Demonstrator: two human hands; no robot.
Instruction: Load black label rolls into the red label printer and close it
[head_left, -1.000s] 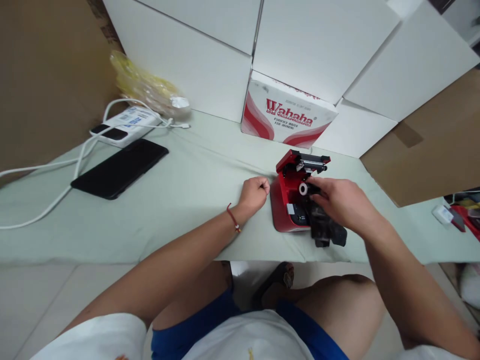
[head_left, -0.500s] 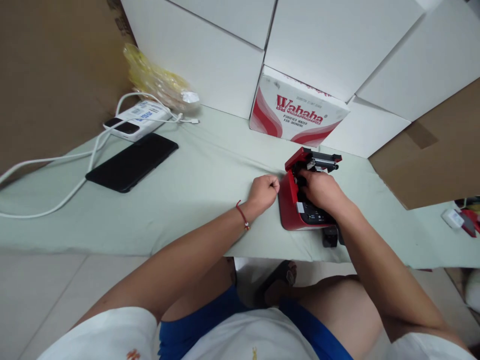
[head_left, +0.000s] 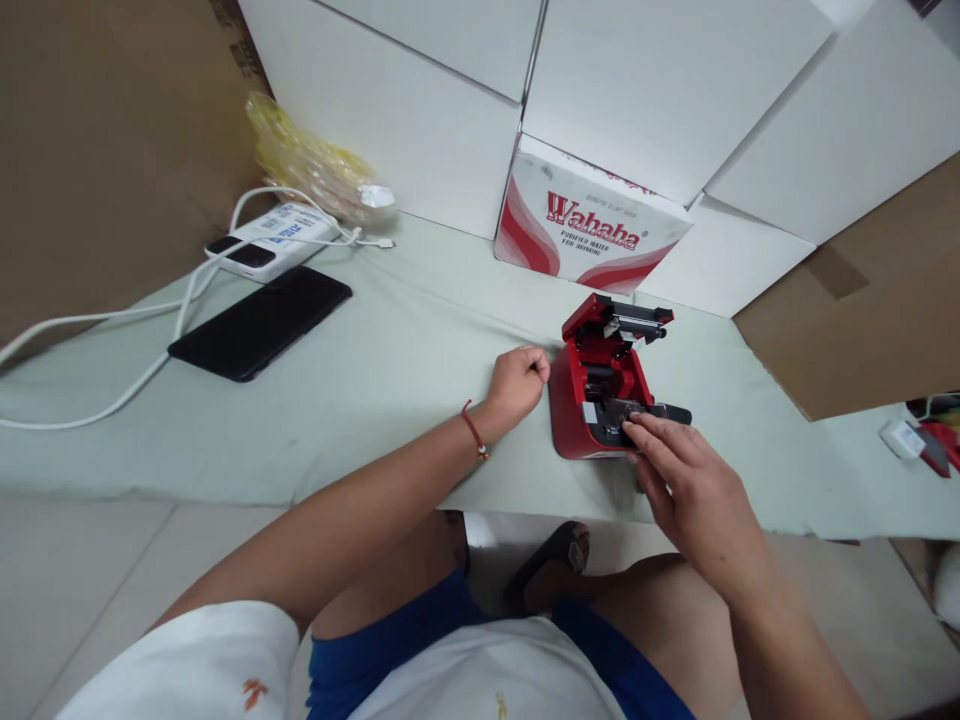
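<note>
A small red label printer (head_left: 566, 405) stands near the table's front edge with its hinged lid (head_left: 634, 318) raised. Inside its bay a black roller (head_left: 598, 372) shows, and nothing of a paper roll can be made out. My right hand (head_left: 686, 480) is at the front right corner, its fingers stretched out and the tips on the black front panel (head_left: 609, 428). A dark piece (head_left: 673, 412) juts out just beyond these fingers; its kind is unclear. Curled into a loose fist, my left hand (head_left: 519, 382) rests on the table against or close beside the printer's left wall.
To the left lie a black phone (head_left: 259, 322), a white power bank (head_left: 274, 240) with a white cable (head_left: 180, 310), and a yellowish plastic bag (head_left: 315, 165). Behind the printer leans a Wahaha carton (head_left: 592, 225) before stacked white boxes (head_left: 607, 80). A brown cardboard box (head_left: 862, 310) stands at right.
My right hand has come out of the printer's bay and moved back toward me to the front right corner. The lid stays raised, and my left hand keeps its place beside the printer.
</note>
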